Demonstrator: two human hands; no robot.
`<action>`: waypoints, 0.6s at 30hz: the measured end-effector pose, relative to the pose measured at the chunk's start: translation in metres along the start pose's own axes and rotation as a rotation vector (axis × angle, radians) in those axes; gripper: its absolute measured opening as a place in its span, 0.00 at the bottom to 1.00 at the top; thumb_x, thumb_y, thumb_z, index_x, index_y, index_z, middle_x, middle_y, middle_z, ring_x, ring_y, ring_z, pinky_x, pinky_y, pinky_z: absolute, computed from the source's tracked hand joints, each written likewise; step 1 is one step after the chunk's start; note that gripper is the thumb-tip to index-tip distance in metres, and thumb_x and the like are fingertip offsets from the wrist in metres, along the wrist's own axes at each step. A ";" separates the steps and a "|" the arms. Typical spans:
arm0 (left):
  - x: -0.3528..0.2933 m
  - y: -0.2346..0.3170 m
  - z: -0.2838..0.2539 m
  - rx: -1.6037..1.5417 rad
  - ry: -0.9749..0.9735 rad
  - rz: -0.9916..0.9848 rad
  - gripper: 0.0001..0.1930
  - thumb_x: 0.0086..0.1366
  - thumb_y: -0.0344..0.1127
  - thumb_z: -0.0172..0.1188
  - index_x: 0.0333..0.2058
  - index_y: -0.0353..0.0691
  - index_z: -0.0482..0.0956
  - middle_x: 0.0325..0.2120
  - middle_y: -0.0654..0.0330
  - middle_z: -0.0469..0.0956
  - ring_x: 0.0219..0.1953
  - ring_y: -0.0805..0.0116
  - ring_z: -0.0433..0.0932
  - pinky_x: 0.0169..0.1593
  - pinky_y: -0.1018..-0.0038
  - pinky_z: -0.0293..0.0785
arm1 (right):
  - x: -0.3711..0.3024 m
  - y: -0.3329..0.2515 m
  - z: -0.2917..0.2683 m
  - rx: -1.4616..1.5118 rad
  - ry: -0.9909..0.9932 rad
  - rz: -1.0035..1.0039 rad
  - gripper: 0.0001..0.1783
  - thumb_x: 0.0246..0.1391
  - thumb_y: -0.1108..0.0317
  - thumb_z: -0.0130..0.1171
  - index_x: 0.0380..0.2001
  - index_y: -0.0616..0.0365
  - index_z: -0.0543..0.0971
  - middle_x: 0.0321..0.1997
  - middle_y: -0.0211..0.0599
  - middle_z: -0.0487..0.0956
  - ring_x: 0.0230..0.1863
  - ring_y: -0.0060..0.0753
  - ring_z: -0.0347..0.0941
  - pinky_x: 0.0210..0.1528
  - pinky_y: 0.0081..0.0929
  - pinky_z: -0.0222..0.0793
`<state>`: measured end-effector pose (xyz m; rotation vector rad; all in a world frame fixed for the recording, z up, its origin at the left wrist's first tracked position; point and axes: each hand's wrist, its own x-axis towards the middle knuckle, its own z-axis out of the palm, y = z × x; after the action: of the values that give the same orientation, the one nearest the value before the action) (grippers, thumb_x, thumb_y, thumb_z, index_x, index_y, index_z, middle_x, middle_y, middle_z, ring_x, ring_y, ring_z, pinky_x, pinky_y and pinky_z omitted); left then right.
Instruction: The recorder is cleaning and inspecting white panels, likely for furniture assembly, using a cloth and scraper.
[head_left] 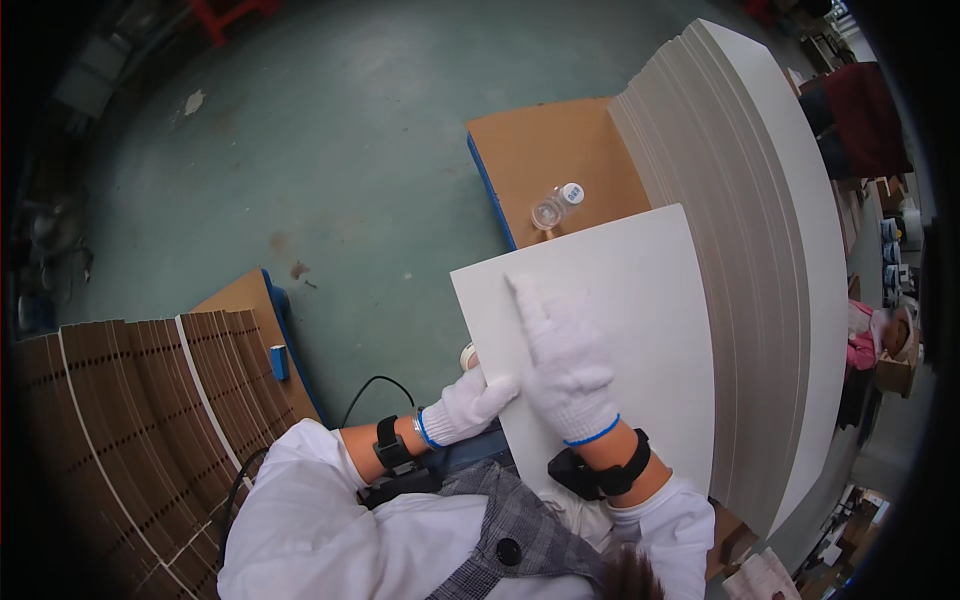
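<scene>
A large white sheet of board lies in front of me, its near left edge by my lap. My left hand, in a white knit glove, is closed on that left edge with the thumb on top; its other fingers are mostly hidden. My right hand, gloved the same way, rests on the sheet's upper face with its fingers stretched out toward the far left corner. They look slightly blurred, and a thin dark mark shows at their tips; I cannot tell what it is.
A tall stack of white sheets rises at the right. A clear bottle with a white cap lies on a brown board beyond the sheet. Stacked brown cardboard stands at the left. People are at the far right.
</scene>
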<state>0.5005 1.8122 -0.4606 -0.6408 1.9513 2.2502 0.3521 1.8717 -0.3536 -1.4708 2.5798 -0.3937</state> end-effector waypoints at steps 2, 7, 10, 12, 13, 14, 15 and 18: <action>0.001 -0.013 0.002 0.301 0.090 0.336 0.23 0.63 0.46 0.49 0.49 0.34 0.72 0.44 0.53 0.77 0.45 0.62 0.76 0.48 0.70 0.71 | -0.004 -0.010 0.009 0.044 0.019 -0.254 0.35 0.44 0.67 0.57 0.59 0.58 0.67 0.32 0.43 0.74 0.29 0.44 0.74 0.32 0.38 0.71; -0.003 0.009 0.003 0.285 0.030 0.131 0.20 0.63 0.42 0.51 0.50 0.37 0.71 0.44 0.54 0.77 0.46 0.62 0.76 0.49 0.70 0.71 | 0.004 0.000 0.000 0.117 -0.019 -0.112 0.34 0.44 0.66 0.56 0.59 0.57 0.67 0.32 0.43 0.74 0.31 0.44 0.73 0.34 0.36 0.71; -0.004 -0.001 0.002 0.358 0.054 0.178 0.20 0.62 0.40 0.52 0.51 0.38 0.71 0.44 0.54 0.78 0.46 0.60 0.76 0.48 0.70 0.71 | 0.006 -0.007 -0.003 0.073 -0.026 -0.195 0.33 0.44 0.67 0.56 0.57 0.58 0.68 0.32 0.44 0.75 0.32 0.44 0.73 0.35 0.36 0.71; -0.004 0.001 0.001 0.409 0.057 0.203 0.19 0.62 0.39 0.52 0.51 0.38 0.71 0.43 0.54 0.77 0.45 0.60 0.77 0.48 0.70 0.71 | 0.006 -0.008 -0.003 0.119 -0.038 -0.179 0.32 0.44 0.67 0.56 0.57 0.58 0.69 0.32 0.44 0.75 0.33 0.44 0.73 0.35 0.35 0.71; -0.004 0.002 0.001 0.385 0.028 0.125 0.20 0.62 0.39 0.52 0.51 0.38 0.71 0.44 0.53 0.77 0.46 0.59 0.76 0.48 0.70 0.71 | 0.008 -0.008 -0.003 0.112 -0.023 -0.181 0.31 0.44 0.67 0.56 0.56 0.58 0.69 0.32 0.43 0.75 0.32 0.44 0.73 0.35 0.35 0.71; -0.003 0.006 0.001 0.362 0.001 0.050 0.20 0.62 0.39 0.52 0.51 0.38 0.71 0.44 0.53 0.77 0.46 0.58 0.76 0.48 0.70 0.71 | 0.009 -0.007 -0.004 0.103 -0.005 -0.185 0.30 0.44 0.67 0.56 0.55 0.58 0.70 0.32 0.43 0.75 0.32 0.44 0.73 0.34 0.35 0.71; -0.003 0.003 0.001 0.363 0.000 0.051 0.20 0.62 0.39 0.52 0.51 0.38 0.71 0.44 0.53 0.77 0.46 0.58 0.76 0.48 0.70 0.71 | 0.008 -0.007 -0.002 0.102 -0.005 -0.185 0.30 0.44 0.67 0.56 0.55 0.58 0.70 0.32 0.43 0.75 0.32 0.44 0.73 0.34 0.35 0.71; -0.002 -0.002 0.000 0.516 0.088 0.322 0.20 0.63 0.42 0.52 0.51 0.38 0.70 0.45 0.53 0.76 0.46 0.60 0.76 0.48 0.70 0.71 | 0.008 -0.008 0.000 0.097 0.012 -0.303 0.31 0.44 0.66 0.57 0.55 0.58 0.70 0.33 0.42 0.75 0.31 0.43 0.74 0.33 0.34 0.71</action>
<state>0.5032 1.8127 -0.4612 -0.3844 2.6949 1.7446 0.3549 1.8613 -0.3514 -1.8304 2.3109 -0.5564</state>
